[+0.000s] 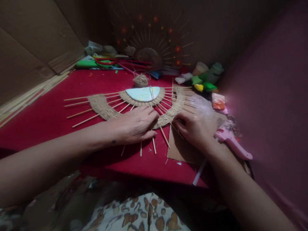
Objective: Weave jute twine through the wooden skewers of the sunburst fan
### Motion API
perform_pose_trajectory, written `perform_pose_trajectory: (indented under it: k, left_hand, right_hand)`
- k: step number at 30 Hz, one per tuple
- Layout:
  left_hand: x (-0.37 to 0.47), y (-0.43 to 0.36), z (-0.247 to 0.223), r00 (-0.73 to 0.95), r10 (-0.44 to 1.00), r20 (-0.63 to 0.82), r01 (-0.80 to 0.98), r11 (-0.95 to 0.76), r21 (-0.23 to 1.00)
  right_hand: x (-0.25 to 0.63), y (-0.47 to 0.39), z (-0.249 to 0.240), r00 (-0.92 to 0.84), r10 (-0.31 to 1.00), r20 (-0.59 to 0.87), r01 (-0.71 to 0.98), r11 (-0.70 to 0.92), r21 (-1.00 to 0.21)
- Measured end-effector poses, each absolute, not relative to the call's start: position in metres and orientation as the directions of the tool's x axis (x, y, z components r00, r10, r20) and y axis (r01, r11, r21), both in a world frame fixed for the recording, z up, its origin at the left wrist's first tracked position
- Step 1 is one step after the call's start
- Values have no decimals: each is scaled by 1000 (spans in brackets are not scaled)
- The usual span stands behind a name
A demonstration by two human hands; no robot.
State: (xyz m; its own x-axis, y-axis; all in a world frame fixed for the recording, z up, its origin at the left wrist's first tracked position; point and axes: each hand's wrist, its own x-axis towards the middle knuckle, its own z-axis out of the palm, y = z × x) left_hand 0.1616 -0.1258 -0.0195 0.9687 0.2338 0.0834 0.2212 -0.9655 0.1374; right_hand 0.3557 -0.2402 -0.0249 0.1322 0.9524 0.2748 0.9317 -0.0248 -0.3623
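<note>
A half-round fan of thin wooden sticks woven with twine (99, 106) lies on the red table, its sticks spreading outward. Its pale blue half-disc centre (141, 93) has an inner woven band round it and a strand of twine across it. My left hand (139, 123) rests over the outer band, fingers bent across it and thumb at its lower edge. At the band's right side, my right hand (192, 126) is closed in a pinch against the outer edge, beside a stick; what its fingertips hold is hidden. A ball of twine (140, 80) sits just behind the centre.
Cardboard (180, 149) lies under the fan's right side. A pink glue gun (232, 139) with a glue stick (200, 173) is at the right. Scissors with red handles (106, 61) and coloured bags (209, 86) line the back. A decorated stick fan (150, 54) stands behind.
</note>
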Motion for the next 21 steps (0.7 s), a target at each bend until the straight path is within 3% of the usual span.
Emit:
perform_pose_trajectory:
  k: [5, 12, 15, 21]
  left_hand:
    - [162, -120, -18, 975, 209, 79, 193, -965, 177]
    - [155, -112, -3, 985, 167, -34, 170, -973, 153]
    - [155, -111, 0, 985, 169, -40, 173, -976, 136]
    - [160, -112, -9, 970, 242, 23, 242, -970, -12]
  right_hand:
    - [344, -239, -19, 175, 963, 203, 888, -66, -455]
    - [340, -249, -20, 105, 963, 248, 928, -5, -373]
    - [348, -254, -22, 136, 963, 234, 917, -33, -396]
    - [360, -256, -27, 162, 961, 225, 878, -36, -477]
